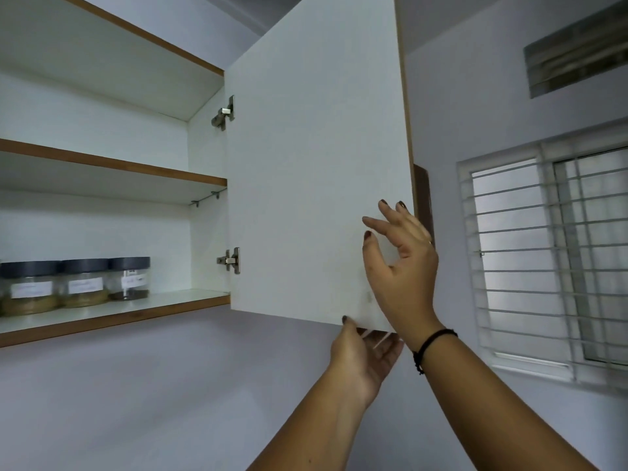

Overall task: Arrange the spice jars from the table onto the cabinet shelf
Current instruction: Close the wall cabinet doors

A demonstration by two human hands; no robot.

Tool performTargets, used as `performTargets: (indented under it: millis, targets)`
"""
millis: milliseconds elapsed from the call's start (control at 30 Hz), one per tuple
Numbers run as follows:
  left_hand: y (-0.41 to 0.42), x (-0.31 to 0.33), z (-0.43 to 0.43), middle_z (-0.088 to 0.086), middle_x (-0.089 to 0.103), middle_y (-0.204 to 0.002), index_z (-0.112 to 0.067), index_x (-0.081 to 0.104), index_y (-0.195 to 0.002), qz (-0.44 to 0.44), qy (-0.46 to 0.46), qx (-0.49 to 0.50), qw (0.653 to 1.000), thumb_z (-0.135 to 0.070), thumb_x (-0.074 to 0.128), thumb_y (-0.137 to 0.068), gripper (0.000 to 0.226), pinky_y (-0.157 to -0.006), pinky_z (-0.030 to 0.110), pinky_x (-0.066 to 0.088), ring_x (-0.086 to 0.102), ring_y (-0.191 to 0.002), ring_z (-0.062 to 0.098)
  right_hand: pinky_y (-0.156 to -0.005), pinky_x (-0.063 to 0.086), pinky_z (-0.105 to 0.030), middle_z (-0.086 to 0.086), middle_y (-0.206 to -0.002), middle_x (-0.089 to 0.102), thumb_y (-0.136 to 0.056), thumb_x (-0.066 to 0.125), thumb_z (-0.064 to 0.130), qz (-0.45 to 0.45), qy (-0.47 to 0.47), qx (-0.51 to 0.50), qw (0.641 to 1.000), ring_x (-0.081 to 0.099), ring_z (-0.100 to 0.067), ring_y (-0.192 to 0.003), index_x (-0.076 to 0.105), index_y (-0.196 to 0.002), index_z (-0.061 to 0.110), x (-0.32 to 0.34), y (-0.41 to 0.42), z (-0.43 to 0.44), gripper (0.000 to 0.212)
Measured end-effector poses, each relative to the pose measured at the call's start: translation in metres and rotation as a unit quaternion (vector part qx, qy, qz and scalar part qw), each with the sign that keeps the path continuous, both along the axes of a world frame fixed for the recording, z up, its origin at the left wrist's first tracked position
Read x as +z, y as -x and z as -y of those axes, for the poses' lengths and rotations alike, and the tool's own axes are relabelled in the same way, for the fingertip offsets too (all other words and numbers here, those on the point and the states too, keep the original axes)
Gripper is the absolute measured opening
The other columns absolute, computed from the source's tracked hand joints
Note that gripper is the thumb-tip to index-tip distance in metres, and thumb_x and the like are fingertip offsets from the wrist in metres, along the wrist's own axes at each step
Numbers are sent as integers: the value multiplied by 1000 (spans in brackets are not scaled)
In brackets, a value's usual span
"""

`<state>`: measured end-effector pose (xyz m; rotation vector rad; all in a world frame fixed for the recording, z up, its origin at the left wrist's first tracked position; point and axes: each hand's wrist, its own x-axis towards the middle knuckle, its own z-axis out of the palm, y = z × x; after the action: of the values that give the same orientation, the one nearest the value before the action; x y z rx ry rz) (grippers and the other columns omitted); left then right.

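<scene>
Wall cabinet (204, 158) stands open. Its door (306, 164) is swung out towards the camera, inner face showing, w/ two hinges (231, 260) on the cabinet-side edge. Barred window (543, 249) off to the right, behind the door.

Bottom shelf (170, 300): three spice jars (85, 282), dark lids, paper labels, in a row at the shelf's left end, touching or nearly so, set back from the front edge. There may be a 4th cut off at the frame edge, can't tell. Right half of that shelf is bare. Middle shelf (119, 163) shows nothing on it.

Both hands are at the door's lower free corner. Right hand (404, 266) lies on the inner face, fingers spread apart, not clamped on anything. Can't tell if the outer fingers hook the free edge. Left hand (360, 355) pinches the bottom edge, thumb on the inner face & fingers underneath.

Progress: at least 3 jars shelved, neither hand carries one. Table isn't in view, so no way to say if more remain. Hands on the door look like open/close handling, prob. closing up if the jars are all in.
</scene>
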<state>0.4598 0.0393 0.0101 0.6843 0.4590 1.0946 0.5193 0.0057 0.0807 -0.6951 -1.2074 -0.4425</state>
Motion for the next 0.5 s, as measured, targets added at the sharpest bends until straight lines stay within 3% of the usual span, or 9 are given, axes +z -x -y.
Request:
performTargets:
  millis: [33, 100, 167, 200, 300, 433, 500]
  targets:
    - [-2, 1, 0, 22, 71, -110, 0, 62, -118, 24, 3, 7, 1000, -43, 35, -107, 52, -89, 47, 56, 68, -99, 34, -110, 28, -12, 6, -136, 58, -91, 60, 15, 17, -8, -18, 1000, 36, -8, -140, 72, -111, 24, -3, -2, -4, 25]
    - [-5, 3, 0, 19, 72, -97, 0, 65, -105, 59, 15, 21, 998, -41, 37, -107, 49, -79, 44, 57, 68, -88, 31, -115, 32, -29, 4, -139, 56, -89, 58, 16, 39, -22, -56, 997, 34, -11, -142, 71, -115, 22, -7, -4, -9, 29]
    - [-7, 3, 0, 15, 70, -82, -2, 62, -95, 66, 19, 29, 997, -42, 38, -106, 48, -76, 42, 57, 66, -78, 29, -114, 34, -47, 3, -142, 54, -88, 58, 16, 42, -29, -99, 994, 35, -16, -142, 69, -120, 22, -8, -5, -10, 35]
    - [-8, 3, 0, 14, 70, -77, -3, 61, -94, 62, 14, 33, 997, -43, 38, -106, 48, -75, 41, 57, 66, -76, 28, -113, 34, -50, 2, -144, 52, -87, 57, 16, 38, -28, -111, 993, 35, -17, -142, 68, -122, 22, -7, -7, -10, 37]
    - [-10, -1, 1, 17, 72, -97, -2, 61, -117, 56, -10, 40, 998, -47, 34, -105, 54, -81, 39, 56, 69, -89, 29, -109, 42, -39, 0, -148, 43, -87, 59, 10, 5, -25, -76, 997, 38, -18, -138, 63, -129, 21, -6, -13, -8, 43]
    - [-12, -2, 3, 18, 69, -115, -9, 57, -130, 73, -22, 53, 996, -50, 31, -105, 55, -90, 40, 54, 67, -103, 30, -93, 42, -5, -1, -139, 42, -88, 66, 11, -92, 12, 10, 996, 48, -5, -120, 47, -141, 16, 0, -16, -2, 57]
    - [-9, -2, 7, 17, 69, -112, -11, 57, -128, 78, -27, 54, 995, -49, 31, -105, 52, -85, 38, 55, 68, -99, 29, -89, 47, -8, 8, -127, 56, -89, 67, 16, -121, 55, 64, 989, 57, 1, -110, 48, -139, 17, 4, -16, -1, 53]
